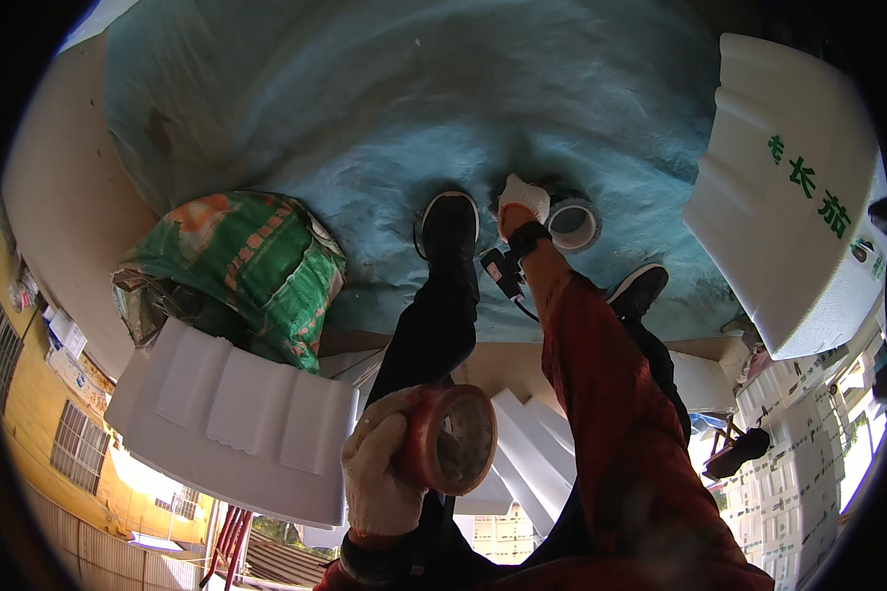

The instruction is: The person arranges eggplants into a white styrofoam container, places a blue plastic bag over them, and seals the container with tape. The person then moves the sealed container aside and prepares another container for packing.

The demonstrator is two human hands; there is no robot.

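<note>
My left hand (384,465), in a whitish work glove, grips a wide roll of tape (451,439) with red sides, low in the middle of the view. Farther out, my right hand (523,199), also gloved, reaches down to the blue-green sheet (384,162) between my two dark shoes. Beside its fingers lies a second roll of tape (574,225), and a dark object behind the glove is mostly hidden. Whether the right fingers hold anything does not show. A small black device (501,272) with a cable hangs near my right wrist.
A green woven sack (266,266) lies to the left, above a white foam box or lid (244,421). At the right stands a large white foam box (791,192) bearing green writing. More white foam pieces (532,443) lie behind my legs. White boxes (791,458) are stacked at the lower right.
</note>
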